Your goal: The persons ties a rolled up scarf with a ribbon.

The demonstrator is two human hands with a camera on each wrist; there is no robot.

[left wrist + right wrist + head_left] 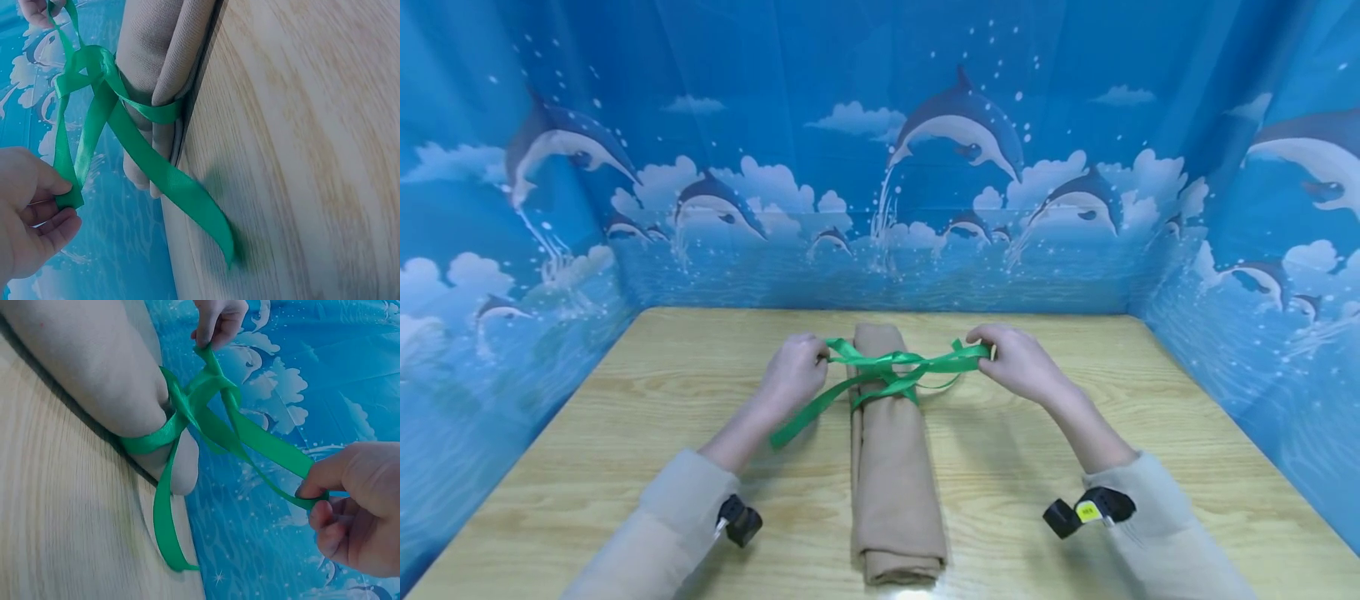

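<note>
A rolled tan cloth lies lengthwise on the table, with a green ribbon wrapped round its upper part. Above the roll the ribbon forms a loosely crossed knot with loops out to both sides. My left hand pinches the left loop between thumb and fingers; in the left wrist view the fold of ribbon sits at the fingertips. On the other side my right hand pinches the right loop, also seen at the right hand in the right wrist view. One loose ribbon tail hangs down on the left.
The light wood-grain table spreads around the roll. A blue curtain printed with dolphins and clouds stands along the back and both sides. Small black cameras are worn at the sleeve cuffs.
</note>
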